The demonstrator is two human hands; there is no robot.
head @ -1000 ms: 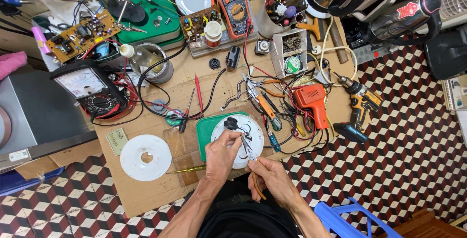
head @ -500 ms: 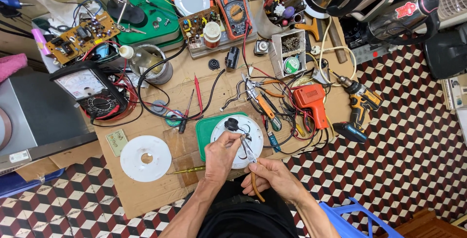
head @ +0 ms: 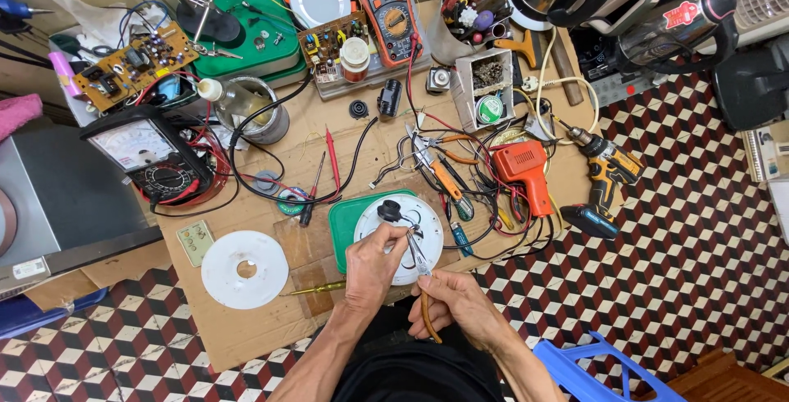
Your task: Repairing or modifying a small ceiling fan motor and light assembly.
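A person works over a cluttered cardboard-covered bench [head: 246,336], seen from above. The left hand [head: 371,266] rests on the rim of a round white lamp base [head: 400,225], its fingers [head: 386,242] pinched on something too small to make out. The base lies on a green tray [head: 345,223] at the near edge. The right hand [head: 460,307] is closed around the handles of small pliers [head: 421,270], whose tip reaches onto the base. A white disc [head: 245,269] lies to the left, a brass-coloured screwdriver [head: 316,289] between them. An orange soldering gun [head: 526,170] sits to the right.
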